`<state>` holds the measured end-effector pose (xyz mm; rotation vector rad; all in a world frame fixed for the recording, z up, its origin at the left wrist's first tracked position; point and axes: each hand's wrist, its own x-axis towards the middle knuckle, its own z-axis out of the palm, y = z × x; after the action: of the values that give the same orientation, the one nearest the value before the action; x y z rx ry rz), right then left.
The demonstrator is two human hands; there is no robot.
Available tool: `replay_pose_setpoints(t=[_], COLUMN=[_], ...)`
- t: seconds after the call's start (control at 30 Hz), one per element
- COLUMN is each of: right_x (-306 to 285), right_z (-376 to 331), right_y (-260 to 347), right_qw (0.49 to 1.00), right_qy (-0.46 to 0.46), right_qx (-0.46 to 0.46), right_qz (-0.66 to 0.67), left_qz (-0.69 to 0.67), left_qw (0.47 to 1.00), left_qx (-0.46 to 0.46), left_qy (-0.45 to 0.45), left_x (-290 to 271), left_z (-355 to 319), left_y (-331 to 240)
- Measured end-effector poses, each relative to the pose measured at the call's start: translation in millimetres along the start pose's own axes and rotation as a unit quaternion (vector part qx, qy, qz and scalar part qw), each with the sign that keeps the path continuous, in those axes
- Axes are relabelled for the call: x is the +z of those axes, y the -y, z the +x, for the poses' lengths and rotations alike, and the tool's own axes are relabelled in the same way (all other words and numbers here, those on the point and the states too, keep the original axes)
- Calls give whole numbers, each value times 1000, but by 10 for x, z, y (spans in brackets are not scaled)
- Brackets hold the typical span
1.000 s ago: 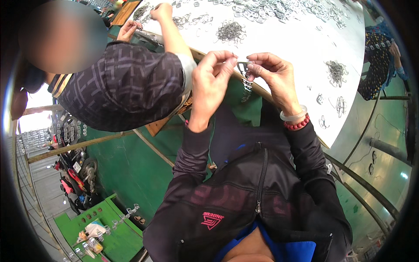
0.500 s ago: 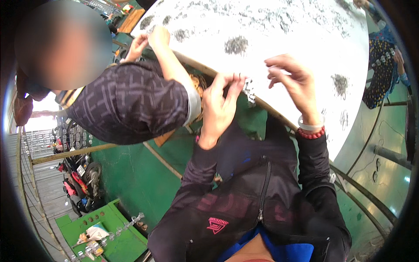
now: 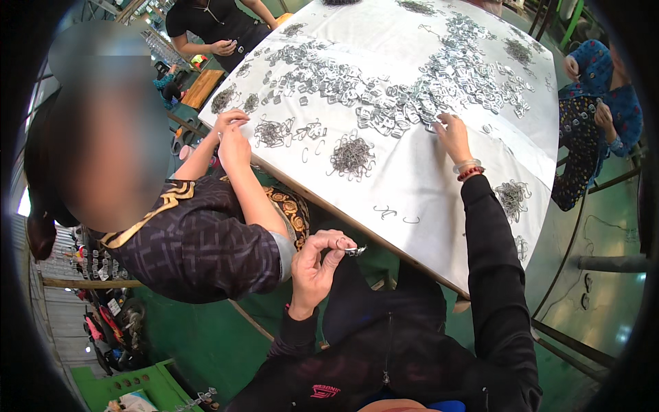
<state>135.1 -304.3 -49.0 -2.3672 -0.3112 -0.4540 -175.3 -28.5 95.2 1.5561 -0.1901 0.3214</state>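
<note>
1. Nearest, below the table edge: left hand [image 3: 317, 266] pinching a small metal clip [image 3: 355, 251] between thumb and fingertips, held just off the near rim of the white table [image 3: 439, 199], over the dark jacket [image 3: 384, 343].
2. Judged by look: clip light, stiff, thin stamped steel, likely slick and sharp-edged; easy to drop. Best taken by its flat faces with thumb and forefinger, as held now, not by the edges.
3. On the near part of the tabletop: 2 loose wire hooks [image 3: 395, 214] lying apart from each other, then a tangled pile of wire hooks [image 3: 352, 156] further in.
4. Further out, right arm stretched across the table: right hand [image 3: 453, 134] palm down, fingers spread and loosely curled on the edge of the large heap of flat metal buckles [image 3: 439, 82]. Touching the pieces; whether any is actually gripped, cannot tell. Bead bracelets [image 3: 468, 169] at the wrist.
5. To the left: a co-worker in a patterned dark top [image 3: 199, 240], both hands [image 3: 230, 134] together at the table rim beside another small wire pile [image 3: 274, 130].
6. Right rim: another small wire pile [image 3: 513, 196], and a person in a blue patterned garment [image 3: 597, 103] sitting at the table's side.
7. Far end: 1 more person in black [image 3: 220, 27] standing by the table, more buckle heaps spread before them.
</note>
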Motion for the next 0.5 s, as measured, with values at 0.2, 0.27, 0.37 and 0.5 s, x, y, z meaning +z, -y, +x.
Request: replay_pose_setpoints(t=[0.2, 0.27, 0.37, 0.5], right_x=[449, 395, 144, -291], right_z=[231, 190, 13, -458], right_y=[-193, -183, -35, 558], right_qw=[996, 995, 996, 968], right_qy=[37, 55, 79, 180], right_qx=[2, 31, 11, 109], right_qz=[-80, -71, -43, 138], left_qz=[-11, -10, -43, -9], left_qw=[999, 999, 998, 1000], left_qx=[-34, -40, -49, -26], left_qy=[-12, -14, -19, 13], left_x=[-15, -24, -29, -47], left_z=[-57, -86, -142, -197], left_y=[79, 83, 80, 102])
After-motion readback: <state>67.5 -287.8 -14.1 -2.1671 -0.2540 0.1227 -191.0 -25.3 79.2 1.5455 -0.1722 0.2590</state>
